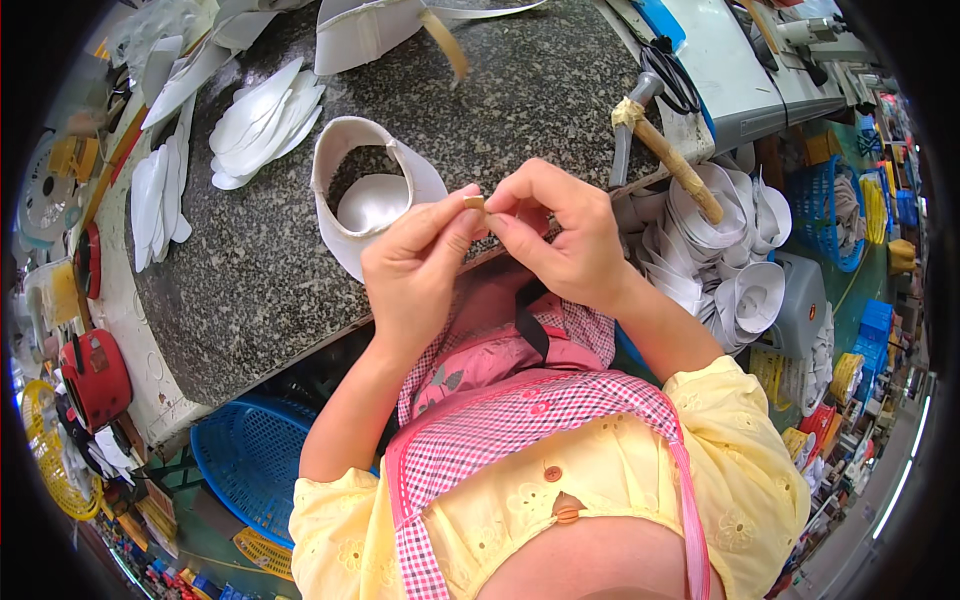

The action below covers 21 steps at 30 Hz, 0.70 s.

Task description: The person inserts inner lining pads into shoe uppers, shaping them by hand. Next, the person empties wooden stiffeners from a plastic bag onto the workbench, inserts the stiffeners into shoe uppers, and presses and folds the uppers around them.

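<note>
Both hands meet above the near edge of a dark speckled stone slab (250, 300). My left hand (412, 262) pinches a small tan strip (474, 202) between thumb and fingertips. The fingertips of my right hand (568, 232) are closed at the strip's other end. Just left of the hands, a white shoe upper (335, 240) stands on the slab with its opening upward, and a pale insole shape shows inside. My left fingers are close to its side; whether they touch it I cannot tell. At the far edge lies another white upper (365, 38), with a tan strip (445, 45) beside it.
White sole-shaped pieces (265, 125) lie fanned on the slab, with more pieces (160, 200) further left. A wooden-handled hammer (680, 170) rests at the right edge above several stacked white uppers (740, 290). A blue basket (250, 460) stands below on the left; a red case (97, 375) sits by the table edge.
</note>
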Motion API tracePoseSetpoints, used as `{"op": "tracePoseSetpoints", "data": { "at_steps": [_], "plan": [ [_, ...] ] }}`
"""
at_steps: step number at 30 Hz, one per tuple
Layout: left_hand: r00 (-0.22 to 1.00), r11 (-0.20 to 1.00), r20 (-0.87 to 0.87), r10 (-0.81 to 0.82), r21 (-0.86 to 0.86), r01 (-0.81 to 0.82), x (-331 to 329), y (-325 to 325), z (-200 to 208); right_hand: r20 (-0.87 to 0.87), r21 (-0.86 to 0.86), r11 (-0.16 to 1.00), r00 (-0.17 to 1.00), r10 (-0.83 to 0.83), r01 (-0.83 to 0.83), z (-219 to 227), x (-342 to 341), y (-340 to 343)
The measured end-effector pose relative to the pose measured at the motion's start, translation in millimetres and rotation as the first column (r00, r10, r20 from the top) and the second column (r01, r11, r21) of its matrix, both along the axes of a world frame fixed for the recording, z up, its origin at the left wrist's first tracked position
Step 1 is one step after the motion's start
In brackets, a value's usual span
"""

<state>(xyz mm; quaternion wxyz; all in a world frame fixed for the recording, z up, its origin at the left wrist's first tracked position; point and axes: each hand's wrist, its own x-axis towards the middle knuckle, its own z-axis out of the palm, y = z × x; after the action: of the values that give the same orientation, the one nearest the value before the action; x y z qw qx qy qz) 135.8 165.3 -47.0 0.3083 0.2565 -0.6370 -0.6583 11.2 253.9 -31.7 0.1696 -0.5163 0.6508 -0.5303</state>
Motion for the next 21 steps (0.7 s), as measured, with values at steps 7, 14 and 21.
{"op": "tracePoseSetpoints", "data": {
  "at_steps": [7, 14, 21],
  "plan": [
    [0.988, 0.705, 0.126, 0.092, -0.709, 0.025, 2.5, 5.7, -3.7, 0.121, 0.046, 0.997, 0.99, -0.074, 0.069, -8.1, 3.3, -6.7],
    [0.986, 0.93, 0.162, 0.028, -0.366, 0.034, 3.9, 9.0, 4.9, 0.263, 0.042, 0.999, 0.964, -0.044, 0.034, -12.8, 0.7, -7.7],
    [0.953, 0.945, 0.29, -0.089, -0.278, 0.173, 6.2, -10.8, 18.8, -0.021, 0.055, 0.994, 0.995, 0.095, -0.094, -9.6, -4.8, -8.3]
  ]
}}
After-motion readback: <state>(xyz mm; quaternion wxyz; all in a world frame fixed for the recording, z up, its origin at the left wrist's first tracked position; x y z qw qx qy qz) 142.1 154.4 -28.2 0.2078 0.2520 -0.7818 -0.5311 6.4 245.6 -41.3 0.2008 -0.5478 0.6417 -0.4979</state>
